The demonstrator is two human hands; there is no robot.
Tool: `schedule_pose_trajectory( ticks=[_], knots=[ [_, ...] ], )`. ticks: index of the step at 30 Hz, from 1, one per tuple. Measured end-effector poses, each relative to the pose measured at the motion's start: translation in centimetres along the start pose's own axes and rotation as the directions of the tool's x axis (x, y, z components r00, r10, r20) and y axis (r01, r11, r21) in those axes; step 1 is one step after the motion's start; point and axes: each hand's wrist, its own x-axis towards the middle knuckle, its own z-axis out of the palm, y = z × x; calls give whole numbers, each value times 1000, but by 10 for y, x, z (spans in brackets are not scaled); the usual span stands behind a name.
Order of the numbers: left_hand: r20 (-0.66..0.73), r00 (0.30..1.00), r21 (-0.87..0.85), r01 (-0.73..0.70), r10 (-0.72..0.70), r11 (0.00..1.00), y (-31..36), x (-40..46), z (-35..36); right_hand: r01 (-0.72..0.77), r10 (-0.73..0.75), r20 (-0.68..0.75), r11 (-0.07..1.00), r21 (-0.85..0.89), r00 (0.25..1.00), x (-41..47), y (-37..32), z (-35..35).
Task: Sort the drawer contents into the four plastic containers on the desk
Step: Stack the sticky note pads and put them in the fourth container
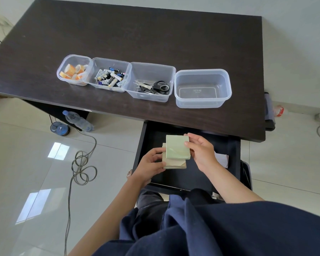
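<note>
Surface: a dark brown wooden desk top (155,34), with four clear plastic containers in a row near its front edge.
First container: the small clear tub at the far left (63,71) holds rolls of orange-and-white tape (76,72).
Second container: the clear tub beside it (98,60), touching the first, holds a heap of loose batteries (109,77).
Third container: the clear rectangular tub (151,66) holds black-handled scissors (158,86), lying flat with other thin metal pieces I can't make out.
Fourth container: the larger clear tub at the right end (201,104) has nothing in it that I can see.
Drawer: the black drawer (201,174) is pulled out below the front edge of the surface, in front of the seated person.
Sticky notes: a stack of pale green and tan square note pads (175,154) is held above the drawer, the green pad on top and tilted a little against the tan ones beneath.
Left hand: the left hand (151,163) grips the left side of the stack, fingers curled under and thumb on the edge.
Right hand: the right hand (201,150) pinches the right edge of the top green pad between thumb and fingers.
Paper: a small white slip (222,159) lies in the drawer, to the right of the right hand.
Floor: a plastic water bottle (78,120) lies under the desk beside a round blue object (60,128), and a grey cable (81,169) loops over the pale tiles.
Clothing: dark navy fabric (229,228) covers the person's lap.
</note>
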Motion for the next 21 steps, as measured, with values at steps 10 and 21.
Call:
schedule_pose_trajectory(
  ticks=[10, 21],
  knots=[
    [-27, 999, -52, -45, 44, 998, 5, 3, 4, 26, -43, -77, 977, -210, 996, 2, 15, -1],
    [-102, 989, -78, -111, 103, 991, 2, 2, 11, -82, 49, -97, 924, -373, 994, -9, 33, 17]
  ],
)
